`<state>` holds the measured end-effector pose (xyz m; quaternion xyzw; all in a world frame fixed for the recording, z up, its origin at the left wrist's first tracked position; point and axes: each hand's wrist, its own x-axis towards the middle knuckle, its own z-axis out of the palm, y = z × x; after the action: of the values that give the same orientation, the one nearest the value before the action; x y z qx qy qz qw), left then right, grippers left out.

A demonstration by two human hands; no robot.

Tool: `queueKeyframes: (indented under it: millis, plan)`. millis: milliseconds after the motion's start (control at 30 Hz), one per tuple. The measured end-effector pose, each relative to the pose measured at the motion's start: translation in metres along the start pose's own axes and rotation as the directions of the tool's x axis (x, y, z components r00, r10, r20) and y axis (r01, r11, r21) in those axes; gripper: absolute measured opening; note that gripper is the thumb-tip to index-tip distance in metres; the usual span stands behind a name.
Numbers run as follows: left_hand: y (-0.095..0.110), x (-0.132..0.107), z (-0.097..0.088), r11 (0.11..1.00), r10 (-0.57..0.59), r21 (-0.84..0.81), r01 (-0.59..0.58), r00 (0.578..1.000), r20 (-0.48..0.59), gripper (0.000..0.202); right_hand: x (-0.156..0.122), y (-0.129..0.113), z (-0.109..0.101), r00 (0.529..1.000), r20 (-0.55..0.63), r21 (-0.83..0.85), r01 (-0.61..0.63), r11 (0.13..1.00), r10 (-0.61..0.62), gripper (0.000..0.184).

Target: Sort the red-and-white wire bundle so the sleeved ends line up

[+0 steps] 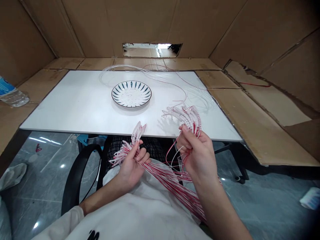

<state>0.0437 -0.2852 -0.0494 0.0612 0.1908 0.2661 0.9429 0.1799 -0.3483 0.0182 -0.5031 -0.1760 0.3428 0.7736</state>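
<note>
My left hand (132,163) is closed around a thick bundle of red and white cords (175,188), whose long strands trail to the right over my lap. Looped, white-beaded ends (137,132) fan out past the thumb and fingers. Higher up, near the table's front edge, my right hand (200,155) pinches a second bunch of red and white beaded strands (191,118). A few loose red and white cords hang below those fingers. On the white tabletop (70,106) a round plate (147,100) with dark leaf marks holds tiny pale bits.
Coils of thin clear and red cord (120,66) lie at the table's back and right. Cardboard walls (140,26) enclose the table on three sides. A water bottle (15,95) rests at the far left. Below it, a chair armrest (75,180) stands left of my lap.
</note>
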Motion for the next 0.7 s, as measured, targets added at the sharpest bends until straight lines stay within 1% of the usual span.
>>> queueKeyframes:
  millis: [100, 167, 233, 333, 433, 500, 567, 633, 700]
  plan:
    - [0.000, 0.000, 0.000, 1.000, -0.002, 0.008, 0.002, 1.000, 0.017, 0.013, -0.001, -0.002, -0.002, 0.999, 0.049, -0.027, -0.019, 0.999, 0.020, 0.031]
    - [0.000, -0.002, 0.001, 0.999, -0.009, 0.032, 0.007, 0.999, 0.042, 0.015, -0.002, 0.000, -0.003, 0.990, 0.116, -0.087, -0.064, 0.994, 0.074, 0.034]
    - [0.000, -0.004, 0.002, 0.998, -0.009, 0.059, 0.006, 0.998, 0.055, 0.019, -0.004, 0.004, -0.003, 0.972, 0.200, -0.178, -0.086, 0.980, 0.122, 0.037]
    - [0.000, -0.006, 0.003, 0.996, -0.001, 0.092, -0.003, 0.999, 0.050, 0.024, -0.007, 0.010, -0.001, 0.933, 0.325, -0.324, -0.046, 0.945, 0.157, 0.036]
    - [-0.001, -0.008, 0.004, 0.988, 0.014, 0.156, -0.018, 1.000, 0.025, 0.028, -0.009, 0.015, 0.003, 0.898, 0.405, -0.386, -0.004, 0.922, 0.173, 0.025]
    - [-0.002, -0.010, 0.004, 0.970, 0.016, 0.242, -0.017, 1.000, 0.008, 0.031, -0.010, 0.017, 0.006, 0.891, 0.417, -0.414, 0.011, 0.910, 0.179, 0.019]
    - [-0.003, -0.010, 0.002, 0.941, 0.024, 0.337, -0.020, 1.000, -0.008, 0.032, -0.012, 0.019, 0.009, 0.895, 0.407, -0.445, 0.023, 0.895, 0.180, 0.017]
    - [-0.004, -0.010, 0.002, 0.917, 0.037, 0.398, -0.024, 0.999, -0.025, 0.032, -0.013, 0.019, 0.012, 0.905, 0.392, -0.460, 0.036, 0.887, 0.166, 0.019]
    - [-0.004, -0.011, 0.003, 0.907, 0.046, 0.422, -0.020, 0.998, -0.052, 0.032, -0.014, 0.020, 0.014, 0.918, 0.368, -0.467, 0.043, 0.883, 0.150, 0.024]
